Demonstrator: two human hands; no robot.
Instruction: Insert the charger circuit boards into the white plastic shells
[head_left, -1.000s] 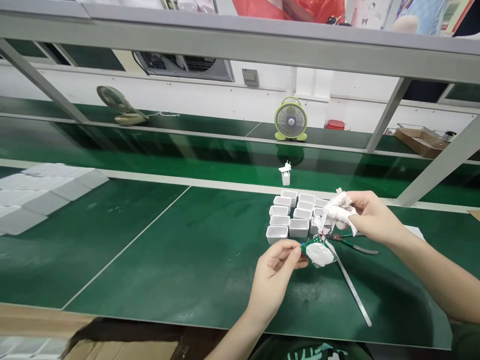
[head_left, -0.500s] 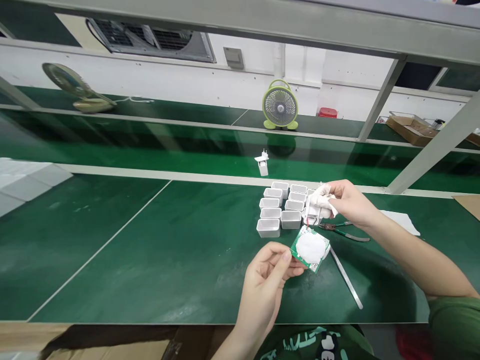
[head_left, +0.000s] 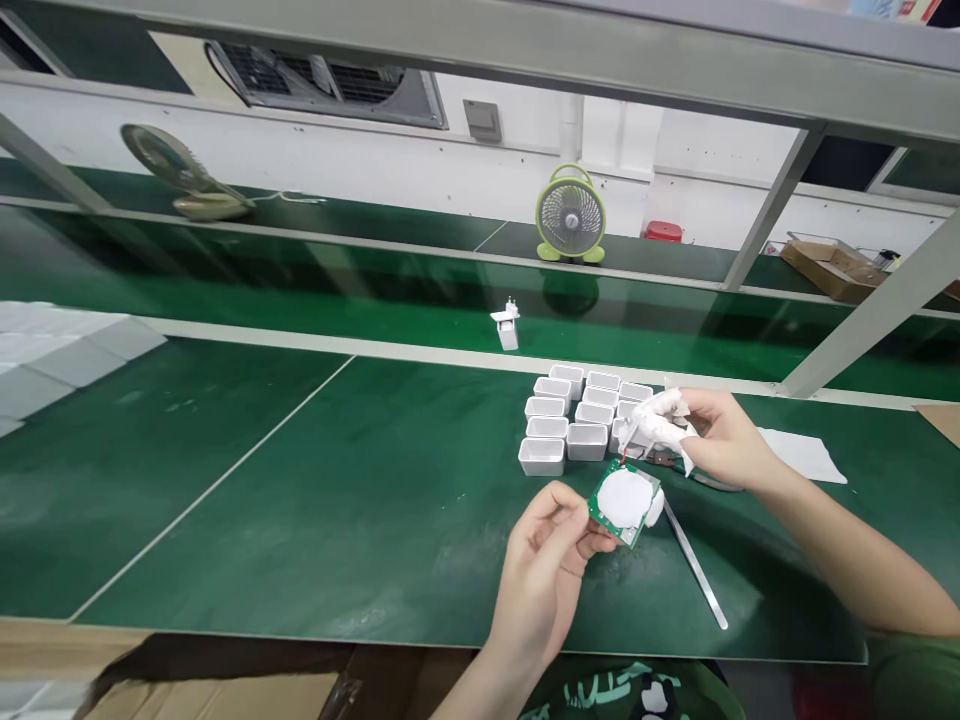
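Observation:
My left hand (head_left: 551, 565) pinches the lower left edge of a small green circuit board (head_left: 649, 481) with a round white pad (head_left: 625, 498) on its face. Held above the table, the board has a short red wire at its top corner. My right hand (head_left: 724, 440) grips a crumpled white tissue (head_left: 656, 422) just above the board. Behind the tissue stand several small white open boxes (head_left: 541, 457) in rows. Pliers (head_left: 712, 483) with green handles lie partly hidden under my right hand. A pair of metal tweezers (head_left: 697, 568) rests right of the board.
A white plug adapter (head_left: 508, 328) stands behind the boxes. A green fan (head_left: 571, 215) sits on the far shelf, beyond the grey frame post (head_left: 799, 370). White sheet material (head_left: 806, 455) lies at right, and stacked white boxes (head_left: 67, 350) stand at far left.
My right hand with the tissue has moved slightly right and down, uncovering more of the white boxes. My left hand still holds the board; the whole view has shifted a little.

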